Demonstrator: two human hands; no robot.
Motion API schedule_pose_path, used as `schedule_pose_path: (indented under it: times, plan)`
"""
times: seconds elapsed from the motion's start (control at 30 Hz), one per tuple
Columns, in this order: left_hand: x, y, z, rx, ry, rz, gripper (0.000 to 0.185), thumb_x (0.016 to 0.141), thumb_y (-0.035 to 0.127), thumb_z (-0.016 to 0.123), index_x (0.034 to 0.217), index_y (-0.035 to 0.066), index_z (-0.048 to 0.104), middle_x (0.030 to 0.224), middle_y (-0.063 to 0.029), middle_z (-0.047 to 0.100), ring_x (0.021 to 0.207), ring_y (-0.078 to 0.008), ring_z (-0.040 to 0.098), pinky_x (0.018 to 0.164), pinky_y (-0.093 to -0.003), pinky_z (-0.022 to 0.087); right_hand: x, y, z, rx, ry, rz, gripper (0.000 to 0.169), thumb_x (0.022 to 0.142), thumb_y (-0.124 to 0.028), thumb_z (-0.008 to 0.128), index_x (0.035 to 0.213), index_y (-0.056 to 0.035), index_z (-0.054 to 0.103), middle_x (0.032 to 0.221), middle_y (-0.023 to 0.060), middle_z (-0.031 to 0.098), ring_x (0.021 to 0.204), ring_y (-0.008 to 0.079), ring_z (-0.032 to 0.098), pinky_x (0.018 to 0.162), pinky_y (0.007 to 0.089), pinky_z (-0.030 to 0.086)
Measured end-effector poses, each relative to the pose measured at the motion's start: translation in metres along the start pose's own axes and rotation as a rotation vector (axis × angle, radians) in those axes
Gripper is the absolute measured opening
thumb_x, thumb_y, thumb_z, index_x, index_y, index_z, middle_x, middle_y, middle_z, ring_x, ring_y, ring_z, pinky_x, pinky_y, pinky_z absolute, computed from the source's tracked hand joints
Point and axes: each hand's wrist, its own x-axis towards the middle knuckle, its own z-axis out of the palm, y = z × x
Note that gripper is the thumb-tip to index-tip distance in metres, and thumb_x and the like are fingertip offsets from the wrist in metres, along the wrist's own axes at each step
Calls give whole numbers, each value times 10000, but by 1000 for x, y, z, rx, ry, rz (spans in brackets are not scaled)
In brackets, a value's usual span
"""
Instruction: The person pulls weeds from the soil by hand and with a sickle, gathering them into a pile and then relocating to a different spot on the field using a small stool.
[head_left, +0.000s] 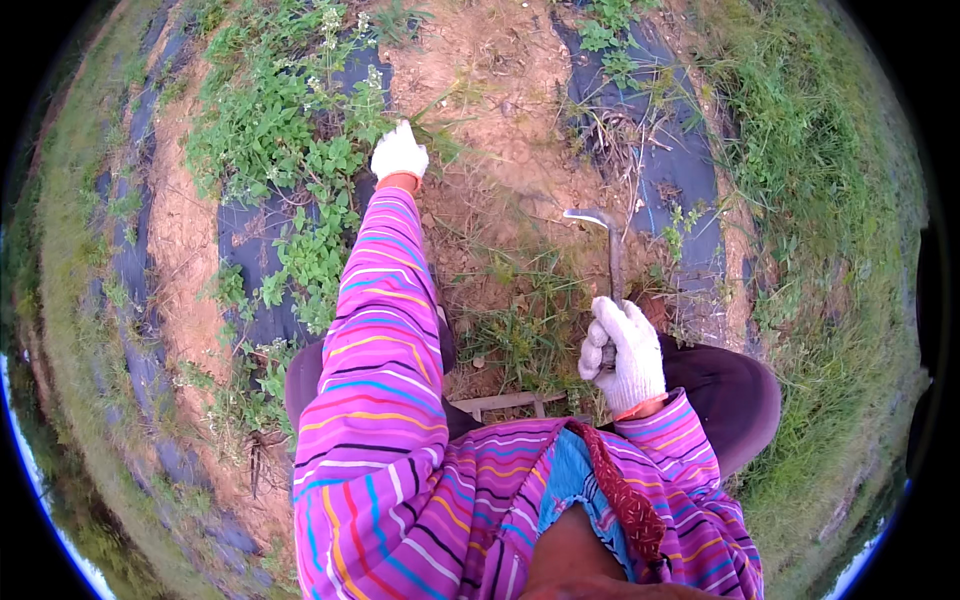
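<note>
My left hand (400, 152), in a white knit glove, reaches forward with its fingers closed. Green grass blades (439, 135) fan out to the right from the fist, and their held ends are hidden by the glove. Beside it on the left stands a leafy weed with pale flower heads (270, 131). My right hand (624, 352), gloved the same way, grips the handle of a small hand sickle (615, 259). The sickle's curved metal blade points left, above the soil near my right knee.
Strips of black plastic mulch (679, 172) flank a path of reddish bare soil (495, 97). Low grass (517, 337) grows in front of me, and dry plant stalks (622, 139) lie on the right strip. A wooden low frame (499, 403) shows between my legs. Tall grass (817, 150) borders the right side.
</note>
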Motion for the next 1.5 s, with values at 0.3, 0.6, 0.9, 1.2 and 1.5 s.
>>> schedule_pose_path:
  times: [0.3, 0.6, 0.9, 1.2, 1.5]
  plan:
    - [66, 11, 52, 62, -37, 360, 546, 860, 334, 577, 1353, 184, 397, 1398, -134, 394, 1111, -396, 538, 937, -489, 430, 24, -7, 5, -47, 143, 44, 162, 923, -218, 558, 910, -88, 461, 606, 4, 478, 421, 127, 476, 373, 278, 383]
    - [98, 5, 83, -212, -163, 155, 528, 871, 504, 461, 1034, 43, 661, 1104, -169, 636, 1038, -368, 579, 903, -427, 433, 31, -7, 6, -42, 171, 61, 159, 927, -204, 547, 982, -64, 495, 608, 11, 486, 420, 129, 486, 366, 281, 394]
    - [53, 19, 55, -150, -238, -54, 509, 909, 504, 384, 1173, 116, 583, 1236, -174, 564, 1126, -392, 536, 945, -506, 411, 24, -9, 6, -46, 128, 52, 182, 915, -224, 565, 956, -67, 484, 600, 10, 483, 422, 129, 486, 371, 278, 395]
    - [19, 29, 28, -2, -90, 88, 428, 911, 462, 420, 1041, 115, 635, 1084, -141, 635, 1023, -334, 596, 862, -492, 462, 11, -11, 4, -55, 89, 26, 188, 913, -231, 569, 898, -80, 458, 596, 7, 478, 424, 124, 478, 380, 274, 388]
    - [-156, 72, 119, -289, -669, 210, 426, 943, 378, 371, 1039, 45, 619, 1035, -207, 629, 982, -376, 592, 866, -454, 454, -5, -6, 6, -16, 26, -17, 195, 912, -234, 573, 932, -72, 466, 616, 4, 467, 436, 124, 477, 388, 275, 382]
